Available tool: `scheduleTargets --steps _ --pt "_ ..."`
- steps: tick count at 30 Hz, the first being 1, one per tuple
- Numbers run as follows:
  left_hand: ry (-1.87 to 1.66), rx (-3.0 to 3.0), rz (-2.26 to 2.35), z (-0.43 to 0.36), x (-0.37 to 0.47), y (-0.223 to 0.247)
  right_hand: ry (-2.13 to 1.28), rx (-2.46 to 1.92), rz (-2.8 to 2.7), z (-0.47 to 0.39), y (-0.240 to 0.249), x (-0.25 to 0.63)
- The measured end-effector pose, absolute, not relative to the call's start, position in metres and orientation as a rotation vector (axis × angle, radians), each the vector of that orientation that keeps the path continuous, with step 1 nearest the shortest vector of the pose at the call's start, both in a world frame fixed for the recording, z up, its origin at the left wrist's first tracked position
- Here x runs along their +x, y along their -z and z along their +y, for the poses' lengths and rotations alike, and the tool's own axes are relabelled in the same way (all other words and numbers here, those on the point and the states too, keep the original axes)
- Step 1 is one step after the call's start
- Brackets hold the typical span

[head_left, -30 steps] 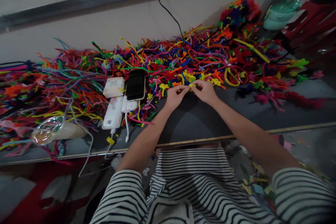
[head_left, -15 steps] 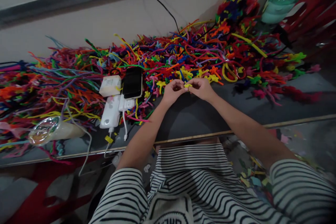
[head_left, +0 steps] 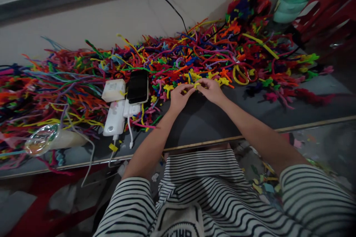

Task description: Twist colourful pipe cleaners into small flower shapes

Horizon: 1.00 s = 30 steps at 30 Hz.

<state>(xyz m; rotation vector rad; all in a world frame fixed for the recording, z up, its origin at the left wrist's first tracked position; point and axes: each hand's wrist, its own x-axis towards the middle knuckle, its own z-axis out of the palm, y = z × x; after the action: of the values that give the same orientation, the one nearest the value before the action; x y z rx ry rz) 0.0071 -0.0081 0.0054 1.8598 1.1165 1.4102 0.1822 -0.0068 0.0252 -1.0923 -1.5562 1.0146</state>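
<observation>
Between my fingertips, over the near side of the pile, is a small yellow fuzzy piece. My left hand pinches it from the left, thumb and forefinger pressed together. From the right, my right hand grips the same piece, its fingers bent over it. Just behind the hands lie yellow fuzzy shapes and a long heap of coloured pipe cleaners. The piece's exact shape is too small to tell.
On the dark table left of my hands lie a black phone, a white power bank, a white box and a tipped plastic cup. Scissors rest to the right. A green container stands at the back right.
My right hand has turned slightly, its fingers now lying more over the yellow piece, and the piece sits a little higher. The whole view has shifted slightly.
</observation>
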Motion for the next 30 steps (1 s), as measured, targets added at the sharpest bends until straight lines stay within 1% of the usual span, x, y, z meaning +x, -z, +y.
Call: scheduleTargets --steps 7,11,15,18,21,24,30 --pt "-1.385 1.943 1.130 -0.008 0.004 -0.005 -1.370 -1.089 -1.397 -0.002 -0.025 0.182" --pt "-1.381 2.089 1.108 -0.010 0.002 -0.010 -1.371 -1.114 -1.426 -0.003 -0.028 0.185" --pt "-1.442 2.035 1.123 -0.008 0.002 -0.009 -1.403 -1.004 -1.428 -0.004 -0.030 0.187" --pt "-1.481 1.825 1.191 0.000 0.002 -0.001 -1.319 -0.923 -1.458 -0.003 -0.027 0.187" --pt "-1.447 1.665 1.166 0.009 0.001 0.009 -1.174 -0.940 -1.481 -0.001 -0.022 0.185" --pt "-1.415 1.644 1.112 0.011 0.001 0.011 -1.112 -0.980 -1.475 0.001 -0.019 0.185" --pt "-1.395 1.669 1.030 0.004 0.002 0.001 -1.074 -0.956 -1.491 -0.001 -0.023 0.186"
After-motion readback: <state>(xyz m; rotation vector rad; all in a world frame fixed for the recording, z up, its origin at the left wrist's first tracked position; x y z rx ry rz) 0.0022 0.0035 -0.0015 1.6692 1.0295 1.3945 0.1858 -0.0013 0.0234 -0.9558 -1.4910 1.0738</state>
